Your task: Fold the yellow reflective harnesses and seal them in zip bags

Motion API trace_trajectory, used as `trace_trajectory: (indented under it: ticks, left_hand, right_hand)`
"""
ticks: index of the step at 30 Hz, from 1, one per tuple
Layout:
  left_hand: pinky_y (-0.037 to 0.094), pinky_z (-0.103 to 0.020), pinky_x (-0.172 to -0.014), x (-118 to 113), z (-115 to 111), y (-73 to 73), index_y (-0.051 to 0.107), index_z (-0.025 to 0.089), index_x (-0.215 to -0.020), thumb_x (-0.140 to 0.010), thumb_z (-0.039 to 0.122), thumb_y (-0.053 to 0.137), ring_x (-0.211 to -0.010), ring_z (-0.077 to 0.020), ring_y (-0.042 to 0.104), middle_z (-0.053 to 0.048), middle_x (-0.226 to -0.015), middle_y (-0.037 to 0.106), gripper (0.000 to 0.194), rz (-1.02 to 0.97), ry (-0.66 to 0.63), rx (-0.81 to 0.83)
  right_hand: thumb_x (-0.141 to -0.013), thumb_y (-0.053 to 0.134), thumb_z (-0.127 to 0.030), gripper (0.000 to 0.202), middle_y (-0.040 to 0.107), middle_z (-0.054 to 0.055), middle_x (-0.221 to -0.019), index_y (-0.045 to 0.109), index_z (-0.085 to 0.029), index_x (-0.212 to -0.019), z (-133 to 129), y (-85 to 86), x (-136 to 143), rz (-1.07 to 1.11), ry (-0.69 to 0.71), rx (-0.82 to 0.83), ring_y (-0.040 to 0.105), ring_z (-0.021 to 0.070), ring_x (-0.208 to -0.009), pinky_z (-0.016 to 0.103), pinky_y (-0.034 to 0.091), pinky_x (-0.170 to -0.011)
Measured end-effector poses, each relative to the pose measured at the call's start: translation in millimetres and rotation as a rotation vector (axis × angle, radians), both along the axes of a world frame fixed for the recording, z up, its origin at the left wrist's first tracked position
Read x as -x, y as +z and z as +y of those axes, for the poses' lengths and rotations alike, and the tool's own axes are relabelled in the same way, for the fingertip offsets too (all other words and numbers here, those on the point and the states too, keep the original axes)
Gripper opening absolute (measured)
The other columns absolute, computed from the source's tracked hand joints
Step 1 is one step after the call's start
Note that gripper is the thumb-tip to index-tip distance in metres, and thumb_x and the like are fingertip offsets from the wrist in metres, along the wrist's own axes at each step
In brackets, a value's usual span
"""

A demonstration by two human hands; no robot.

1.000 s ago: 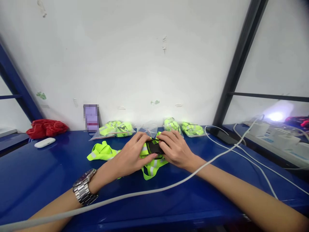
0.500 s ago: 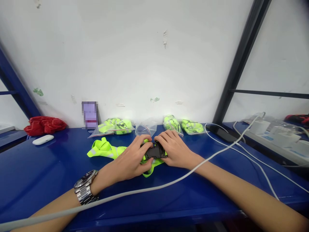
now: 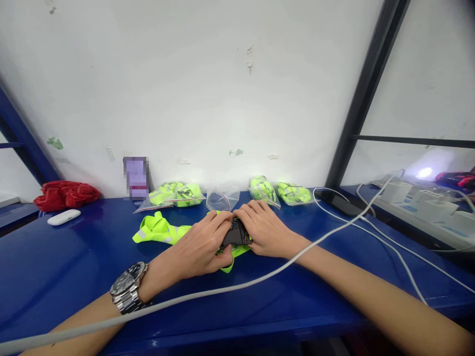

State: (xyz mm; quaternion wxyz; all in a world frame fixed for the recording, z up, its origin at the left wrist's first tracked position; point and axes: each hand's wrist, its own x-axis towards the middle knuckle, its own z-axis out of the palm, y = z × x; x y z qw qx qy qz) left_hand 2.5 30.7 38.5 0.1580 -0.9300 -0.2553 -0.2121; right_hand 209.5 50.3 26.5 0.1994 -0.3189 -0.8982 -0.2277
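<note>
Both hands meet over a black plastic case (image 3: 236, 237) attached to neon-yellow reflective straps. My left hand (image 3: 204, 242), with a metal watch (image 3: 128, 287) on its wrist, grips the case's left part, thumb at the near edge and fingers over the far side. From the right, my right hand (image 3: 261, 230) is closed on the other end, its fingers bent over the top. The neon-yellow reflective strap (image 3: 159, 230) lies bunched on the table left of the case, and more of it shows beneath. The fingers hide much of the case's far edge.
Along the wall lie neon-yellow bundles in clear bags (image 3: 174, 194), (image 3: 262, 190), (image 3: 294, 193) and a clear bag (image 3: 222, 197). A phone (image 3: 136, 177), red cloth (image 3: 67, 194) and white earbud case (image 3: 64, 217) are left. A white cable (image 3: 260, 283) crosses in front of both arms.
The fingers of my left hand have moved further over the case, covering more of it. Both hands remain on it, and the view has shifted slightly.
</note>
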Motion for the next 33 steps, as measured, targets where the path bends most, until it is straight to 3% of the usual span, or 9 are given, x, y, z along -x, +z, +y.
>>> trace_trajectory:
  ticks: [8,12,19,23,27,30,33]
  left_hand:
    - [0.054,-0.038,-0.083,2,3,-5.0,0.053,0.011,-0.106,-0.083,0.019,0.05,-0.103,-0.0255,0.055,-0.016,-0.117,0.053,0.025,-0.102,0.025,-0.023]
    - [0.052,-0.04,-0.091,2,5,-5.1,0.052,0.013,-0.107,-0.083,0.022,0.054,-0.112,-0.0273,0.055,-0.018,-0.125,0.049,0.026,-0.196,0.044,-0.044]
    - [0.052,-0.04,-0.092,9,8,-1.1,0.041,0.016,-0.123,-0.081,0.024,0.058,-0.107,-0.0254,0.06,-0.014,-0.119,0.059,0.045,-0.322,0.059,-0.106]
    - [0.054,-0.037,-0.09,19,10,1.9,0.039,0.017,-0.129,-0.083,0.031,0.061,-0.106,-0.0244,0.063,-0.013,-0.118,0.061,0.053,-0.402,0.11,-0.107]
    - [0.056,-0.035,-0.08,22,13,6.9,0.041,0.018,-0.127,-0.086,0.037,0.059,-0.107,-0.0258,0.064,-0.013,-0.123,0.061,0.049,-0.545,0.158,0.056]
    - [0.054,-0.033,-0.08,25,17,19.0,0.047,0.018,-0.121,-0.091,0.039,0.053,-0.106,-0.024,0.064,-0.013,-0.117,0.065,0.037,-0.816,0.128,0.147]
    - [0.053,-0.034,-0.08,29,25,44.1,0.054,0.014,-0.108,-0.093,0.045,0.047,-0.091,-0.0205,0.066,-0.011,-0.099,0.07,0.034,-1.229,0.028,0.181]
  right_hand:
    - [-0.076,0.05,-0.02,0.036,0.055,0.012,-0.1,0.049,-0.014,-0.111,8,2.2,-12,0.015,-0.01,-0.002,0.041,0.0264,-0.09,0.039,0.032,-0.08]
    - [-0.07,0.048,-0.015,0.044,0.055,0.013,-0.104,0.048,-0.013,-0.114,13,5.4,-17,0.024,-0.007,-0.01,0.041,0.0272,-0.092,0.04,0.032,-0.081]
    - [-0.065,0.048,-0.013,0.047,0.055,0.014,-0.102,0.048,-0.012,-0.112,25,7.8,-33,0.114,-0.056,0.018,0.044,0.0275,-0.091,0.039,0.035,-0.081]
    - [-0.075,0.049,-0.017,0.034,0.055,0.014,-0.101,0.048,-0.014,-0.109,38,5.8,-53,0.304,-0.112,0.075,0.048,0.0274,-0.091,0.04,0.039,-0.08]
    - [-0.085,0.047,-0.027,0.026,0.056,0.012,-0.103,0.046,-0.018,-0.11,43,8.5,-58,0.589,-0.083,0.224,0.052,0.0257,-0.091,0.04,0.041,-0.078]
    - [-0.086,0.052,-0.035,0.025,0.058,0.007,-0.102,0.05,-0.02,-0.106,43,18.8,-57,0.92,0.013,0.35,0.055,0.0236,-0.093,0.039,0.042,-0.083]
    - [-0.077,0.064,-0.035,0.024,0.06,0.003,-0.096,0.058,-0.021,-0.096,44,35.1,-63,1.394,0.202,0.426,0.057,0.0205,-0.091,0.036,0.046,-0.083]
